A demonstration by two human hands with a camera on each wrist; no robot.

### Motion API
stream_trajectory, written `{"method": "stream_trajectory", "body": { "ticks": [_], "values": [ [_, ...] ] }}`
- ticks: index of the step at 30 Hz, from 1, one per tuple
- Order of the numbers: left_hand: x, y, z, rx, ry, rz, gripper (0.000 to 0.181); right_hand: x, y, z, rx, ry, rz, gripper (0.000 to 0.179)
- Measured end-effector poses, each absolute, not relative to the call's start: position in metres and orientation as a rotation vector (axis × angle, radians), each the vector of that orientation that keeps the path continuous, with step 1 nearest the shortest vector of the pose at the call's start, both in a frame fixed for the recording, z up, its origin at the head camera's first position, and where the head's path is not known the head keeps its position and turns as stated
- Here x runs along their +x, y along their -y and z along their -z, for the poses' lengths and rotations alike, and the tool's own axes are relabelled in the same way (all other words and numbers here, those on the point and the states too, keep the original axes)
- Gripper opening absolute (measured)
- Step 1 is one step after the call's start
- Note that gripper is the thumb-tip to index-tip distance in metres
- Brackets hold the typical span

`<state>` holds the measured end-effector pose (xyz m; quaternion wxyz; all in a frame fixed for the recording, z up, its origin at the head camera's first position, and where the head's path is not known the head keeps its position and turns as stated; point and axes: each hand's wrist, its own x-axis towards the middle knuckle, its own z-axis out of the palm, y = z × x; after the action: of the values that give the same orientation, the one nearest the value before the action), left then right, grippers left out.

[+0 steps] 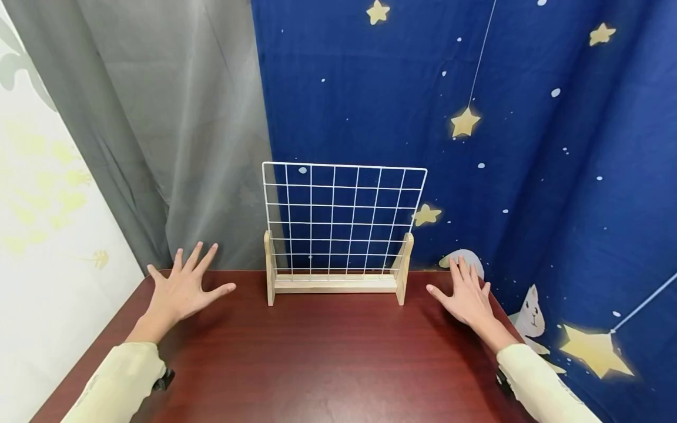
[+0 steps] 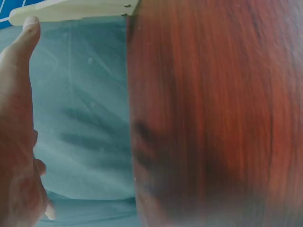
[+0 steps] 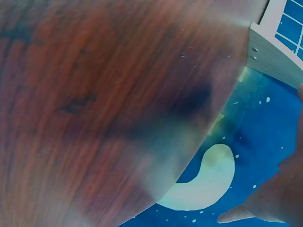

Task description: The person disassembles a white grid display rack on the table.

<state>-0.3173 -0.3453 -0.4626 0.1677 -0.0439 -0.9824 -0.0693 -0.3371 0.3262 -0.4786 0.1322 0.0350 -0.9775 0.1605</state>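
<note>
A white wire grid panel (image 1: pixel 344 205) stands in a pale wooden stand (image 1: pixel 335 286) at the far edge of the table. To its left, my left hand (image 1: pixel 182 294) is held above the table with fingers spread and nothing in it. On the other side, my right hand (image 1: pixel 468 296) hovers with its fingers extended, also holding nothing. In the left wrist view the left hand (image 2: pixel 16 123) appears at the left edge, the stand's side piece (image 2: pixel 71 10) beyond the thumb. The right wrist view shows part of the right hand (image 3: pixel 277 189) and the stand's side (image 3: pixel 272 56).
The dark red-brown table (image 1: pixel 328 358) reaches back to a grey curtain (image 1: pixel 211 147) and a blue curtain (image 1: pixel 370 106) printed with stars. A white patterned surface (image 1: pixel 47 235) borders the left side. The table's right edge meets the blue curtain.
</note>
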Motion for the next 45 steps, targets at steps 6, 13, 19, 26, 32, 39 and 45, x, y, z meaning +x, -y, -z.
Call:
{"method": "stream_trajectory", "body": {
  "ticks": [6,13,19,26,32,39,45],
  "values": [
    [-0.320,0.330,0.450,-0.211,2.675,0.217,0.101,-0.339,-0.323,0.470,0.144,2.754,-0.496,0.103],
    [-0.327,0.304,0.438,-0.323,2.500,0.339,0.093,-0.342,-0.317,0.469,0.233,2.610,-0.563,0.092],
    [-0.330,0.287,0.434,-0.401,2.414,0.476,0.088,-0.346,-0.303,0.464,0.306,2.533,-0.721,0.088],
    [-0.334,0.273,0.435,-0.409,2.388,0.637,0.083,-0.353,-0.287,0.455,0.406,2.445,-0.864,0.087],
    [-0.337,0.262,0.434,-0.411,2.357,0.831,0.078,-0.362,-0.270,0.449,0.473,2.272,-1.145,0.073],
    [-0.346,0.243,0.430,-0.442,2.158,1.288,0.063,-0.374,-0.242,0.444,0.474,2.007,-1.592,0.051],
    [-0.354,0.230,0.432,-0.497,1.859,1.798,0.051,-0.387,-0.225,0.447,0.529,1.747,-1.827,0.037]
  ]
}}
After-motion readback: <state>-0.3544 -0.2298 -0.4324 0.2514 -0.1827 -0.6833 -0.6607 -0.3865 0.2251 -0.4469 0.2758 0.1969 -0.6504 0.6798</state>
